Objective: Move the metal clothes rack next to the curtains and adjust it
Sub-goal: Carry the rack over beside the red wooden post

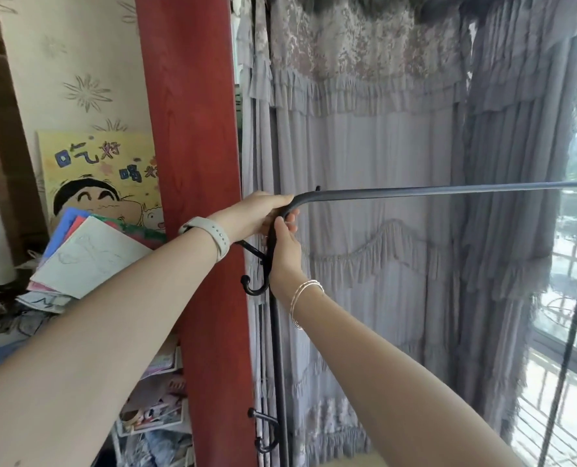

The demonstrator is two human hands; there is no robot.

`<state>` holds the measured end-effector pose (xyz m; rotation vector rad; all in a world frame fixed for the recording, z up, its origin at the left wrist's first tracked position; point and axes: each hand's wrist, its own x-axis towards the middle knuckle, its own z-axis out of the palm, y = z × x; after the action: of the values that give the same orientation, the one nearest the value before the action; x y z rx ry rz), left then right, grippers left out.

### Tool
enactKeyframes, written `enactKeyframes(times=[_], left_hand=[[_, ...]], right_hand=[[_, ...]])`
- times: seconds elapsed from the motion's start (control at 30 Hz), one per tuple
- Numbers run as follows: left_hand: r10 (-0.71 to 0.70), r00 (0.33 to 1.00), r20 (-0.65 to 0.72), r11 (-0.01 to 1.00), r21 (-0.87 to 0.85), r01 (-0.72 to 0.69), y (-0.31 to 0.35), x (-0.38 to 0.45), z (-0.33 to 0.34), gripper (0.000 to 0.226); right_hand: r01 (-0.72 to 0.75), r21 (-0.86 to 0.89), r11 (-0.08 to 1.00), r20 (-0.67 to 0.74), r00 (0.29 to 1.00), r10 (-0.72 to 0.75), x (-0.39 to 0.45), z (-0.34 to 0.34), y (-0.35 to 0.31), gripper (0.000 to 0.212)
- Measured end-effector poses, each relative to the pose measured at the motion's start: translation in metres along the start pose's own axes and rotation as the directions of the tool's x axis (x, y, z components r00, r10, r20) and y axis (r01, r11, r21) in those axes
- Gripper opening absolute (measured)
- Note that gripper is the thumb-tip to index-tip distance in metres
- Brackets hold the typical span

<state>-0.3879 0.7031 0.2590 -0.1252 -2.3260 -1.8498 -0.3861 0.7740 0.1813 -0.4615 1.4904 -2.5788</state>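
**Both hands on the rack's bent corner**

The metal clothes rack [432,191] stood just before the curtains [374,230]; the left hand [258,214] was wrapped shut over its curved corner from above; the right hand [285,252] clasped the upright post directly below, thumb pressing the bend.

The clothes rack [432,191] stands before the curtains [381,163], right of the wooden post [193,163].

A red wooden post [193,183] stands upright; left of it a yellow cartoon poster [102,173] leans on patterned wallpaper [78,62], behind stacked papers [88,257] (some drawn on).
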Motion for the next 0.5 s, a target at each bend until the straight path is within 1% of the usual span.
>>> enactKeyframes(times=[0.07,0.13,0.17,0.27,0.33,0.37,0.4,0.43,0.5], left_hand=[[0.002,0.999,-0.052,1.0,0.018,-0.001,-0.004,0.015,-0.01,0.036],[0.004,0.997,-0.08,0.998,0.066,0.001,-0.008,0.029,-0.023,0.04],[0.006,0.996,-0.088,0.996,0.087,0.001,-0.012,0.036,-0.03,0.039],[0.021,0.992,-0.121,0.995,0.104,-0.009,-0.021,0.055,-0.05,0.032],[0.06,0.984,-0.166,0.994,0.097,-0.045,-0.023,0.069,-0.066,0.031],[0.091,0.978,-0.186,0.993,0.094,-0.075,-0.021,0.077,-0.074,0.032],[0.115,0.973,-0.199,0.991,0.093,-0.098,-0.019,0.085,-0.081,0.032],[0.123,0.972,-0.2,0.989,0.101,-0.105,-0.017,0.093,-0.087,0.032],[0.102,0.98,-0.17,0.99,0.116,-0.083,-0.016,0.105,-0.092,0.03]], right_hand=[[-0.018,-0.017,1.0,-0.003,1.0,0.018,0.021,0.008,0.005,0.021],[-0.041,-0.016,0.999,0.003,0.999,0.041,0.04,0.016,0.013,0.02],[-0.046,-0.001,0.999,0.01,0.999,0.046,0.05,0.02,0.019,0.02],[-0.041,0.038,0.998,0.034,0.999,0.039,0.072,0.03,0.029,0.013],[-0.023,0.079,0.997,0.056,0.998,0.018,0.086,0.043,0.03,0.011],[-0.009,0.09,0.996,0.072,0.997,0.002,0.092,0.051,0.027,0.019],[0.005,0.112,0.994,0.079,0.997,-0.014,0.098,0.06,0.025,0.033],[0.014,0.124,0.992,0.068,0.997,-0.023,0.104,0.066,0.023,0.042],[0.028,0.107,0.994,0.028,0.999,-0.031,0.115,0.071,0.022,0.042]])
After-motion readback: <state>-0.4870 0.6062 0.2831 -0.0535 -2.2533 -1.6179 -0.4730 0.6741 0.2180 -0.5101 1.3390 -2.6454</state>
